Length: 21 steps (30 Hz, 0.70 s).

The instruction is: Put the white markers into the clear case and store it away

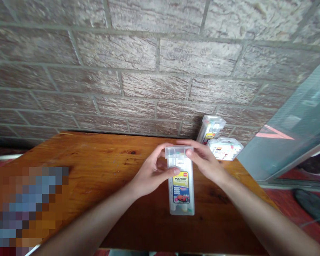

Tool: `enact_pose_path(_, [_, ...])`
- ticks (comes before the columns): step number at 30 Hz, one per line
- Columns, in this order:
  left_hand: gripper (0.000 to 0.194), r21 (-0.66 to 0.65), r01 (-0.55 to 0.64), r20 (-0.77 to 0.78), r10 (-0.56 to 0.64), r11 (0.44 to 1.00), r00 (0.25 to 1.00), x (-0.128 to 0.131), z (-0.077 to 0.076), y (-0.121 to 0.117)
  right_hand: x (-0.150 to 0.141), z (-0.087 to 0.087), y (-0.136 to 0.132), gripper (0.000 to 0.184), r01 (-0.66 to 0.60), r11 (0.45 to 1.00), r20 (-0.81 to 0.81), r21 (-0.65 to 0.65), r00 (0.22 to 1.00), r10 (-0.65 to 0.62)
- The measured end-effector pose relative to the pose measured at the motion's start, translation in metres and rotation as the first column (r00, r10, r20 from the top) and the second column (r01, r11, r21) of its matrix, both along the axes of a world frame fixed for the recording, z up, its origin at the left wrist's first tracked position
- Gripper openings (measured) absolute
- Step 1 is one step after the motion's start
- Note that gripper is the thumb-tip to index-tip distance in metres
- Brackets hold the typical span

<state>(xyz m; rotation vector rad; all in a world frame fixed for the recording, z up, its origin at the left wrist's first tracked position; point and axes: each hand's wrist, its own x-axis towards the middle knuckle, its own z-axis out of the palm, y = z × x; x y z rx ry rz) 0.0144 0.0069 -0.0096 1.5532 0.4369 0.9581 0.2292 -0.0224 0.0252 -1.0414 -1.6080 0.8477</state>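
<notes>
A clear plastic marker case [180,193] with a yellow and blue label showing a red car is held over the wooden table, its lidded end toward the wall. My left hand [156,170] grips its left side, thumb lying on the front by the label. Around the upper right corner closes my right hand [202,158], its thumb pressed on the translucent lid [176,152]. The lid sits on the case. Pale markers show dimly through the plastic. The fingers behind the case are partly hidden.
A similar upright marker case [210,128] and a flatter clear case with a handle [225,149] stand at the table's back right. The wooden table [109,160] meets a stone-brick wall [138,57]. A glass panel [280,117] rises on the right. Pixelation covers the lower left.
</notes>
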Motion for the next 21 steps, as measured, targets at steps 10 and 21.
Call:
enact_pose_path(10, [0.059,-0.019,-0.019,-0.006,0.019,1.0,1.0,0.002,-0.001,-0.005,-0.002,-0.024,-0.027,0.055,-0.084,0.995,-0.05,0.044,0.995,0.086])
enact_pose_path(21, [0.057,0.015,-0.112,-0.064,0.113,0.994,0.992,0.0,0.005,-0.013,0.0,-0.028,-0.029,0.05,-0.094,0.996,-0.106,0.006,0.99,0.095])
